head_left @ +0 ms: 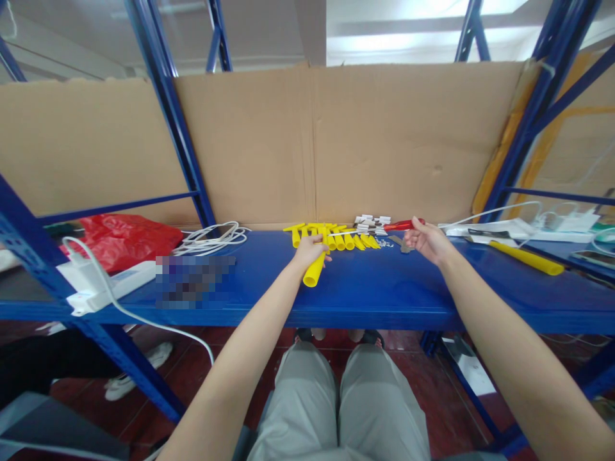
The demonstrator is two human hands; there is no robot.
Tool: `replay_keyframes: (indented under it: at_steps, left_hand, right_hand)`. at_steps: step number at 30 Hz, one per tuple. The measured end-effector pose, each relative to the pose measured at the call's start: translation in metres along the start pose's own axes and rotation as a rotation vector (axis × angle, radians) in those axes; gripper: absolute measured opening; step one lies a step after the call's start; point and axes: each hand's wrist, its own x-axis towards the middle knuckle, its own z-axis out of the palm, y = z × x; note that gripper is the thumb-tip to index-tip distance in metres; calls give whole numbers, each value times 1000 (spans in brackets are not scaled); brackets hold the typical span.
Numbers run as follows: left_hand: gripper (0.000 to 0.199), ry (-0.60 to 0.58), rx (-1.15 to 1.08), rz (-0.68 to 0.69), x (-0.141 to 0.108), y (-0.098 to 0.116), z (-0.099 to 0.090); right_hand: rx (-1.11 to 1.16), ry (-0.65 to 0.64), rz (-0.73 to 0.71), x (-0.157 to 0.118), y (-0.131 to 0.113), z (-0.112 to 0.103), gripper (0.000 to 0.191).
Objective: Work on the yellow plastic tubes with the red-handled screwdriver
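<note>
My left hand (310, 251) is wrapped round a yellow tubular handle (314, 271), its open round end toward me. In my right hand (425, 240) is the red handle of a screwdriver (401, 225), whose thin metal shaft points left to the top of the yellow piece. Whether the tip touches it is too small to tell. Behind my left hand stands a row of several similar yellow parts (341, 242). Small flat yellow pieces (369, 241) lie to their right, beside tiny white bits (385, 243). White and metal parts (372, 221) are piled behind, and grey metal pieces (406, 246) lie near my right hand.
The blue shelf (375, 288) has a cardboard sheet (375, 141) behind it. At left are a red bag (127, 240), a white power strip (127, 280) and coiled white cable (216, 239). A yellow-handled tool (528, 258) lies at right, between blue posts.
</note>
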Motion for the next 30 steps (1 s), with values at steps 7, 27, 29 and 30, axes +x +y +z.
replay_keyframes:
  at_steps: [7, 27, 29, 30]
  left_hand:
    - [50, 21, 18, 4, 0, 0, 0]
    - [47, 27, 9, 2, 1, -1, 0]
    - [47, 21, 14, 3, 2, -1, -1]
    - [47, 18, 17, 4, 2, -2, -1]
  right_hand:
    - [-136, 123, 58, 2, 3, 4, 37]
    - [-6, 44, -4, -2, -1, 4, 26]
    - [18, 11, -3, -3, -3, 4, 22]
    - [29, 1, -9, -4, -3, 4, 19]
